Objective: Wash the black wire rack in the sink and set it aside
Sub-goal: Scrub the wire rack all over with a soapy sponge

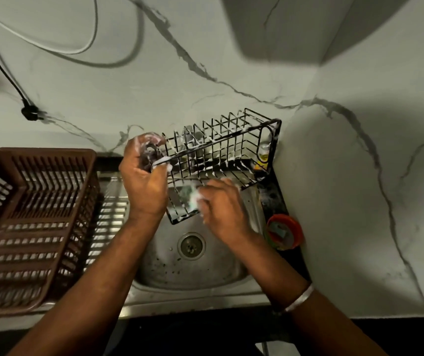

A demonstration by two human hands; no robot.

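Black wire rack [221,147]: I am holding it tilted above the sink, 1 long side facing me; foam is clinging to many of its wires; its right end is reaching toward the wall corner.
Left hand [144,176]: I am gripping the rack's left end; my fingers are curling tight round the wire frame there; foam is coating them.
Right hand [222,209]: I am pinching a soapy green scrub pad [192,199] in curled fingers and pressing it against the rack's lower wires; blur is smearing the fingertips, so I cannot tell how each 1 is lying.
Steel sink [154,265]: its basin is lying directly under the rack; the round drain [191,245] is showing between my 2 forearms; dark specks are dotting the basin floor.
Brown plastic dish basket [36,227]: it is sitting on the drainboard left of the basin, apart from the rack.
Orange tub [297,227]: it is sitting on the dark counter strip just right of the basin, near my right wrist.
Bangle [299,298]: a pale band is circling my right forearm.
Cables [51,48]: 2 are hanging across the marble-veined wall behind the sink.
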